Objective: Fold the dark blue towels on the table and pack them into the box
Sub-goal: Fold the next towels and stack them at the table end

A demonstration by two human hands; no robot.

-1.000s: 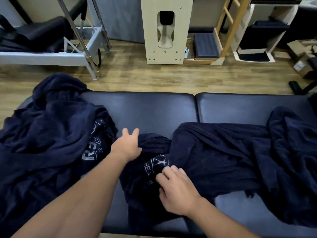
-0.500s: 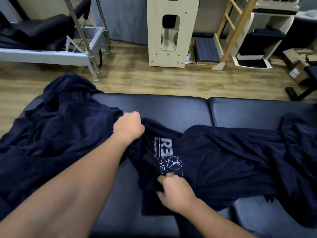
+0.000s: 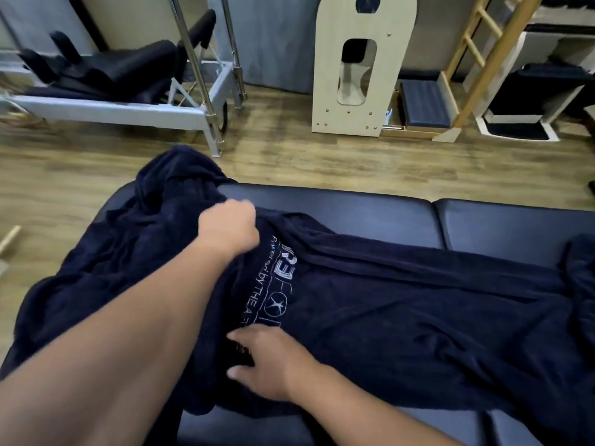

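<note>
A: Our left hand [image 3: 229,229] grips the towel [image 3: 402,304] at its far corner beside the logo [image 3: 279,284]; our right hand [image 3: 269,365] lies nearly flat just nearer.

B: It's spread across the table [image 3: 370,207]. Pulling unevenly, we'd bunch it again.

The left hand [image 3: 229,227] is at the far end of a bare forearm that reaches forward from the lower left, fingers curled into a fist that grips cloth; the right hand [image 3: 269,362] comes in from the lower right on a bare forearm, palm down, back of the hand up, fingers pointing left and lying fairly straight and flat; the two hands are apart, left farther out, right nearer.
</note>
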